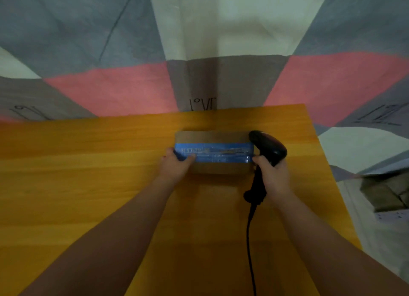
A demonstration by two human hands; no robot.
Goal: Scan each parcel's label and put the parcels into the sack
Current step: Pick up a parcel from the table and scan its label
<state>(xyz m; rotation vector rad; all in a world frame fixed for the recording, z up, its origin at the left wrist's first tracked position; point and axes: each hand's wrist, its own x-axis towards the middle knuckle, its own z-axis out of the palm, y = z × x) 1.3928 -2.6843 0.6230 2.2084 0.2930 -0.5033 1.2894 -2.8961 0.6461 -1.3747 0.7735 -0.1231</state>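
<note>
A brown cardboard parcel (213, 138) with a band of blue tape across its top lies on the orange wooden table (88, 173), right of the middle. My left hand (176, 166) grips the parcel's left end, thumb on the blue tape. My right hand (274, 176) holds a black handheld barcode scanner (266, 150) by its handle, right beside the parcel's right end, with the scanner head above that end. The scanner's black cable (250, 240) runs down toward me. No label is readable on the parcel.
Behind the table hangs or lies a cloth in grey, pink and cream patches (132, 85). Off the table's right edge sits a brown paper-wrapped parcel (386, 192) on pale fabric, with a white printed sheet just below it.
</note>
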